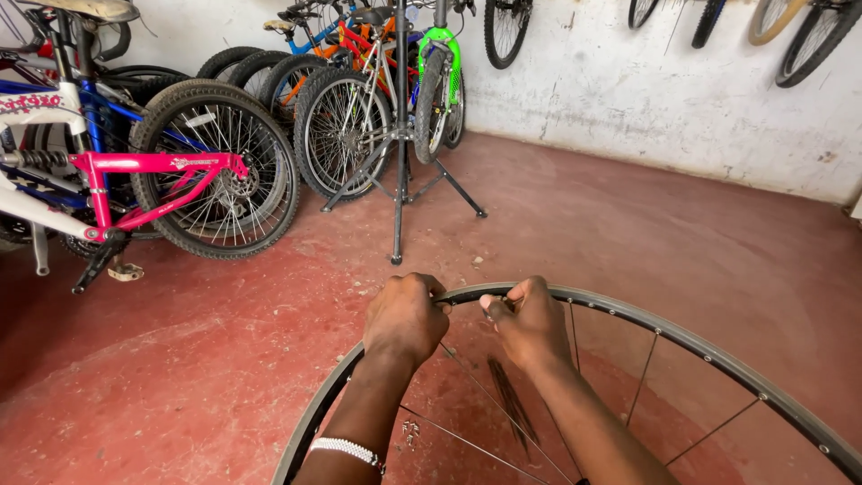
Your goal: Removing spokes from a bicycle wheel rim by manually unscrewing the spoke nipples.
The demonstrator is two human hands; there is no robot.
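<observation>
A bare black bicycle wheel rim [682, 337] with thin spokes stands upright in front of me, its top arc near the middle of the view. My left hand [404, 316] is closed over the rim's top left part. My right hand [530, 321] grips the rim just to the right, fingers pinched at the rim's edge; whether it also holds a small tool is unclear. A beaded white bracelet [346, 449] sits on my left wrist. Several spokes [485, 395] run down from the rim below my hands.
A black bike repair stand [400, 162] with tripod legs rests on the red floor [628, 216] ahead. A pink and white bicycle [153, 171] and several other bikes lean at the left and back. Wheels [813, 40] hang on the white wall.
</observation>
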